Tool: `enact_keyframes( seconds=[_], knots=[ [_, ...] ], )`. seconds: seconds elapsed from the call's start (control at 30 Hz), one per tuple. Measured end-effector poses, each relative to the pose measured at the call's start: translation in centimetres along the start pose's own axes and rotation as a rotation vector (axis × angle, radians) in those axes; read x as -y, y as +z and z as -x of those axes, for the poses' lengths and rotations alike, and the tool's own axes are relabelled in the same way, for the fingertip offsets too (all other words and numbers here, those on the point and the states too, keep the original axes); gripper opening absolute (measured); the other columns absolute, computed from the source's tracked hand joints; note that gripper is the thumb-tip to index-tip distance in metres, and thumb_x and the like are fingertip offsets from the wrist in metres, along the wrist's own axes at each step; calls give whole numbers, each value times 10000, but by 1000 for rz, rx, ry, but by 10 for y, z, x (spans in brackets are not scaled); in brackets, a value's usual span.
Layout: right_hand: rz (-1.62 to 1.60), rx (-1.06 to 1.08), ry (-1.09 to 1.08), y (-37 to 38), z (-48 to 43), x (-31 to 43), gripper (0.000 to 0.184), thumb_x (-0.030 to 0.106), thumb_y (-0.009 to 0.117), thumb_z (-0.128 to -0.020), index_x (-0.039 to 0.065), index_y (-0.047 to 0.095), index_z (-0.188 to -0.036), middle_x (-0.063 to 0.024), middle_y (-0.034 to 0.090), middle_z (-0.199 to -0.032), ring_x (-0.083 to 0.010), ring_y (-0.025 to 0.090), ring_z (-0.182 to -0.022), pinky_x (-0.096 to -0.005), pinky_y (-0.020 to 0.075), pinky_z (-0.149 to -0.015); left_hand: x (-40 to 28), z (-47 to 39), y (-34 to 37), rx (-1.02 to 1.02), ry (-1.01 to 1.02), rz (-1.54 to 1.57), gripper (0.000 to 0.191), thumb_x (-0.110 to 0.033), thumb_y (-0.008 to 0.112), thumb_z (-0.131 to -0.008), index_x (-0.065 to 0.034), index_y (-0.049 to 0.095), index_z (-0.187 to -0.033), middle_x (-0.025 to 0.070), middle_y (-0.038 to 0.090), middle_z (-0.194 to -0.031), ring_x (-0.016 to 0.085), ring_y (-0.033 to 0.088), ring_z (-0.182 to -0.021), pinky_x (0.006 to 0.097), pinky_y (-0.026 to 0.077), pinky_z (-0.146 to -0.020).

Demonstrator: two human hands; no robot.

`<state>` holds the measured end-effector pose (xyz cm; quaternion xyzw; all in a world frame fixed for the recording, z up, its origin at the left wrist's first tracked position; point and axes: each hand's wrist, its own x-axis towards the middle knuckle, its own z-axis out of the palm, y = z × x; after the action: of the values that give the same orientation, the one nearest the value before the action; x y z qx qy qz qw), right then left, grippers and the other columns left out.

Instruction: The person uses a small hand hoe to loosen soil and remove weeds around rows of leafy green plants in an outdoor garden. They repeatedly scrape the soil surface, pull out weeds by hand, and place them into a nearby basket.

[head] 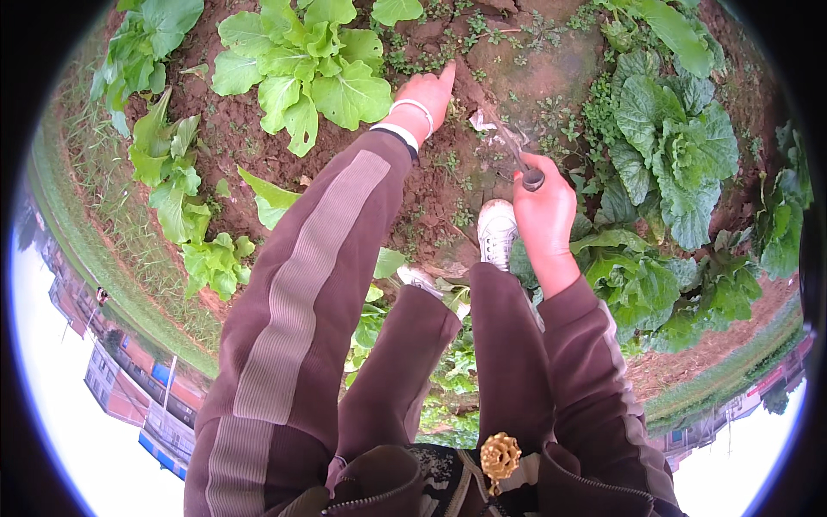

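My left hand reaches over the soil just right of a leafy green vegetable plant. Its index finger points at the ground beside small green weeds; the palm side is hidden, so I cannot tell whether anything is in it. A white bracelet circles that wrist. My right hand grips a hand tool by its tubular handle, whose round end faces me. The tool's narrow shaft slants away to the upper left, its far end hard to make out against the brown soil.
Dark green leafy vegetables grow on the right, and lighter plants stand in a row on the left. White scraps lie on the soil. My white shoe is planted close to my right hand. Grass and buildings line the rim.
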<state>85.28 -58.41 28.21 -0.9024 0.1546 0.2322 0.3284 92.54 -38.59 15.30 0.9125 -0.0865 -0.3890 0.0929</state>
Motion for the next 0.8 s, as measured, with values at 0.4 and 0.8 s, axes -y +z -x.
enact_keyframes(
  seconds=[0.4,0.8],
  knots=[
    [393,110,-704,-26,-41,-34,424,66,658,-659,122,620,-1077,-45,592,-762,-250,612,-602,-346,511,-551,11,-46,-18,-66,73,-199,154,-9,546,-843,5,553,-997,198,650,-1045,352,629,-1006,421,529,-864],
    [172,106,-313,-42,-28,-24,259,67,664,-680,123,664,-933,-108,678,-809,-324,657,-733,-405,531,-643,63,25,25,16,219,-128,338,75,563,-708,-66,597,-1013,166,580,-966,375,571,-981,447,491,-835]
  ],
)
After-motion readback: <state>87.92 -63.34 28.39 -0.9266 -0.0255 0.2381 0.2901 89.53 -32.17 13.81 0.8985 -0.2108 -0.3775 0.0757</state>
